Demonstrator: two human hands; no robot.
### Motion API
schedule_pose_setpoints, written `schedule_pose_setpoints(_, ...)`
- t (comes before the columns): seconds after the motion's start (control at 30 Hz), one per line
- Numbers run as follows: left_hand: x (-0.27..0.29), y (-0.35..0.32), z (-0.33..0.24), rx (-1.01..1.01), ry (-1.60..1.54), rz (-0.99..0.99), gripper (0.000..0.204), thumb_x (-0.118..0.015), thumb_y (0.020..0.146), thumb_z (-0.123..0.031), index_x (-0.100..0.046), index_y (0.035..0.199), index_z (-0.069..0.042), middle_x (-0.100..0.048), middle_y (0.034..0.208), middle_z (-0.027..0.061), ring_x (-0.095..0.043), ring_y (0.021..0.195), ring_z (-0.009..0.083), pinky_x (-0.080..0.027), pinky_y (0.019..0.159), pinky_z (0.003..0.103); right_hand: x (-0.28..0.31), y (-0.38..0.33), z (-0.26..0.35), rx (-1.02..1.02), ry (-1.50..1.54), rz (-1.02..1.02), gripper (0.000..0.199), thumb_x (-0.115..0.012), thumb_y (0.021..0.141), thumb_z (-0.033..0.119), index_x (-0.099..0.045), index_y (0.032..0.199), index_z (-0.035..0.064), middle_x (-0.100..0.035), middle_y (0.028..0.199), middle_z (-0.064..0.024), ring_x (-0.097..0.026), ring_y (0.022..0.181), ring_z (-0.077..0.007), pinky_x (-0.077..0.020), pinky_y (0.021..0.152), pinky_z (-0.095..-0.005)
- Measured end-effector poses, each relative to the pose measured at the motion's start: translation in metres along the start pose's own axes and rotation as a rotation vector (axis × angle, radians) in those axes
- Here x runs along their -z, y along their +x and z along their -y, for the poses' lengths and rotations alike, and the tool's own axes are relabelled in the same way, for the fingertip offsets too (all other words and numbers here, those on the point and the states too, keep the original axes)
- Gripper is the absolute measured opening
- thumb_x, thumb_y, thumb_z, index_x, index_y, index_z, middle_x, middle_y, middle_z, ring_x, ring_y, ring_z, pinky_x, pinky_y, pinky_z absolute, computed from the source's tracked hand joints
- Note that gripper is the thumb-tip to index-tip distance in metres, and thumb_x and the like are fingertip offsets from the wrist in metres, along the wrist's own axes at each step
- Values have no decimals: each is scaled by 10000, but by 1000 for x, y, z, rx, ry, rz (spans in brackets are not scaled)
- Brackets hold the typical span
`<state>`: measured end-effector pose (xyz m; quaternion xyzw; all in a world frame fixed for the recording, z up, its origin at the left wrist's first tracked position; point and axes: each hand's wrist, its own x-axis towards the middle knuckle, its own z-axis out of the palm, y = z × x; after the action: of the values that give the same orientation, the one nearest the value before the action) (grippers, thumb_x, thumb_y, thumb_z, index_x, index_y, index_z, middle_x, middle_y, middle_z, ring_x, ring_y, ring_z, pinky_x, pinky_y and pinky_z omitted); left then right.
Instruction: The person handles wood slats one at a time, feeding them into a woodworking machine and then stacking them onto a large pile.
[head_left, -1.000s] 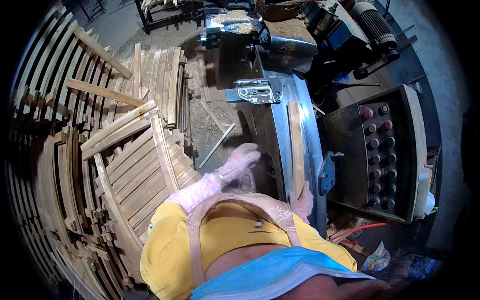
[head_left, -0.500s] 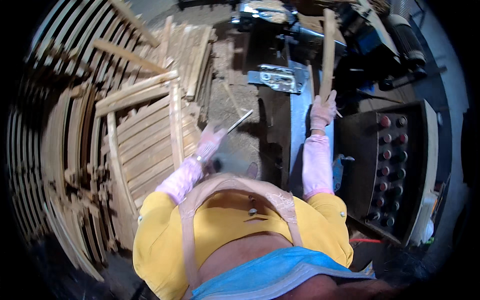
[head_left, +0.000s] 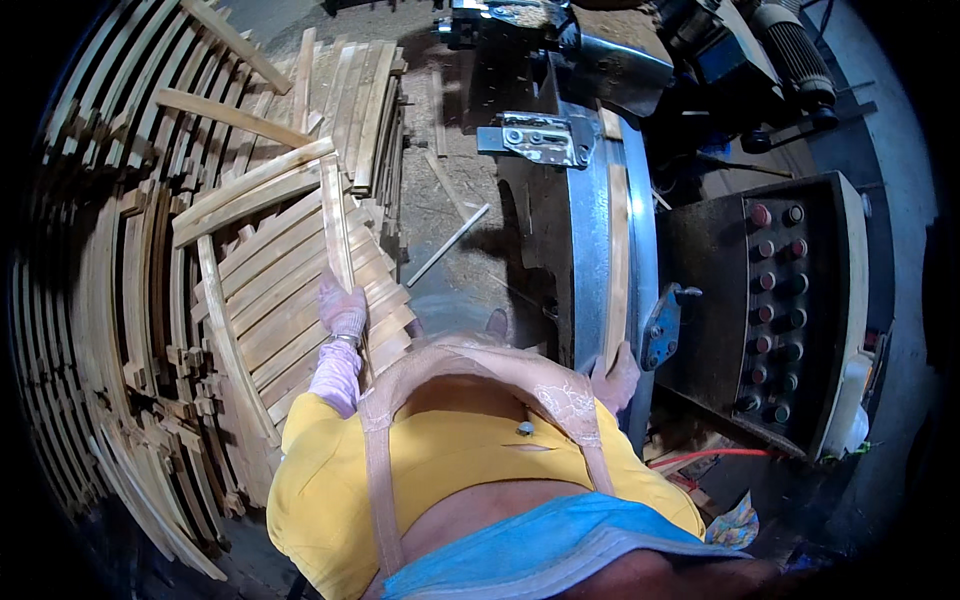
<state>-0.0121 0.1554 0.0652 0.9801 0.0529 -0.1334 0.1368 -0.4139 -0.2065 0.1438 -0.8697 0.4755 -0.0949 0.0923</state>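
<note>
My left hand [head_left: 343,308], in a pale glove, is closed around the near part of a wooden strip [head_left: 335,215] lying on top of a stack of boards [head_left: 285,280]. My right hand [head_left: 615,378], partly behind my sleeve, grips the near end of another long wooden strip [head_left: 617,250]. That strip lies lengthwise on the metal machine bed [head_left: 590,215], its far end by the machine's dark metal cover [head_left: 620,62]. More loose strips [head_left: 255,190] rest on the stack around my left hand.
A control box [head_left: 775,310] with several round buttons stands at the right. A metal bracket [head_left: 545,138] juts over the bed's left side. One thin pale stick [head_left: 448,245] lies on the littered floor. Tall wood piles [head_left: 130,300] fill the left; a motor [head_left: 795,50] sits far right.
My right hand has come back toward me; its strip, raised before, now lies on the bed. My left hand has left the thin stick's side and taken hold of a strip on the stack.
</note>
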Motion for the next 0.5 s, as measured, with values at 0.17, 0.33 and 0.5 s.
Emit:
schedule_pose_setpoints(0.17, 17, 14, -17, -70, -146, -9, 815, -710, 826, -319, -427, 1524, -10, -532, 1475, 263, -490, 1383, 412, -394, 1170, 439, -31, 125, 53, 292, 3, -408, 526, -738, 872, 246, -626, 1344, 43, -711, 1059, -195, -653, 966, -400, -502, 884, -506)
schedule_pose_setpoints(0.33, 79, 38, -90, -310, -534, -119, 716, -743, 781, -288, -551, 1408, 0, -704, 1183, 226, -684, 1067, 372, -528, 944, 438, -60, 218, 73, 239, -130, -293, 392, -718, 883, 359, -687, 1221, 162, -713, 1055, -124, -651, 1008, -362, -501, 899, -490)
schedule_pose_setpoints(0.5, 107, 78, -178, -695, -981, -102, 385, -657, 896, -137, -665, 1241, 35, -723, 1069, 120, -671, 932, 187, -548, 818, 321, -46, 265, 151, 167, -54, -57, 350, -735, 867, 310, -708, 1153, 111, -722, 1081, -156, -657, 1042, -369, -520, 920, -467)
